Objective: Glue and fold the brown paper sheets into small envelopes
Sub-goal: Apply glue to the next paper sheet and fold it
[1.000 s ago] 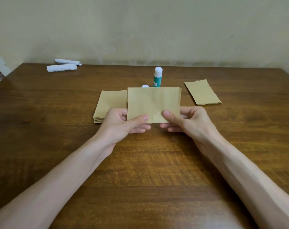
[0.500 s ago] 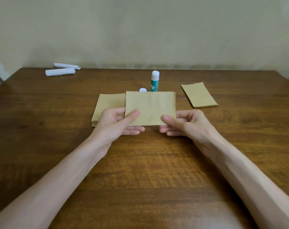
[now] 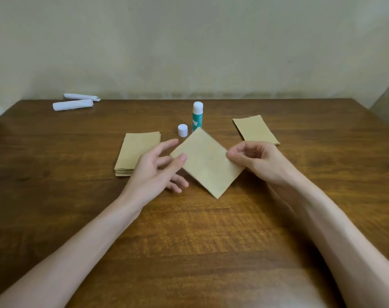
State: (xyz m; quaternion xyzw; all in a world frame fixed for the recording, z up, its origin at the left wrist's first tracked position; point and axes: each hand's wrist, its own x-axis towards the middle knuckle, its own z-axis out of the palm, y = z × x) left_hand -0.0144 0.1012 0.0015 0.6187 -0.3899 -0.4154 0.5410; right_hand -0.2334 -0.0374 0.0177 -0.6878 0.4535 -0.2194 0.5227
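A brown paper sheet (image 3: 208, 162) hangs above the table, turned so one corner points down. My right hand (image 3: 255, 161) pinches its right corner between thumb and fingers. My left hand (image 3: 158, 170) is spread with straight fingers, and its thumb tip touches the sheet's left corner. A stack of brown sheets (image 3: 136, 152) lies to the left, partly behind my left hand. A folded brown envelope (image 3: 255, 130) lies at the right. A green glue stick (image 3: 197, 116) stands upright behind the sheet, with its white cap (image 3: 182, 130) beside it.
The wooden table (image 3: 189, 241) fills the view up to a plain wall. Two white rolled papers (image 3: 74, 102) lie at the far left corner.
The sheet was held level by both hands; now it is turned onto a corner. My left hand has let go and spread its fingers. My right hand keeps its hold.
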